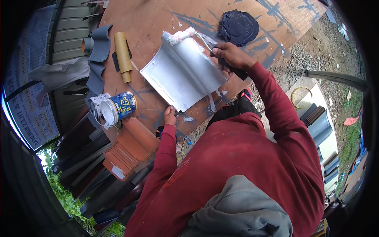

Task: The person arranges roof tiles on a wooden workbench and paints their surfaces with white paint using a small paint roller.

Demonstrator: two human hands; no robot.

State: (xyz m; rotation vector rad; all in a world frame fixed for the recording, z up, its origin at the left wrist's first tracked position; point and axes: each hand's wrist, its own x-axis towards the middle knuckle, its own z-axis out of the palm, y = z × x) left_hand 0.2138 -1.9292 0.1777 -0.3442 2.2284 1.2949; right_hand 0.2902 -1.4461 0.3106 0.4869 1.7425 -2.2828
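A curved roof tile [179, 71] coated in white or silvery paint lies on the brown plywood table [154, 21]. My right hand [233, 58] is closed around the dark handle of a paint roller [181, 36]. The roller's white sleeve rests on the tile's far end. My left hand [169, 116] grips the tile's near left corner between thumb and fingers; part of the fingers is hidden. Left of the tile stands a blue and white paint can [122, 104] with paint on its rim. Beyond my right hand lies a dark, crumpled round object [239, 27].
Terracotta tiles [132, 146] sit at the table's near left edge, touching or close to my left sleeve. Brown cardboard-like tubes [123, 55] and grey curved tiles [98, 49] lie farther left. Gravel [316, 55] and more tiles [319, 128] are at the right.
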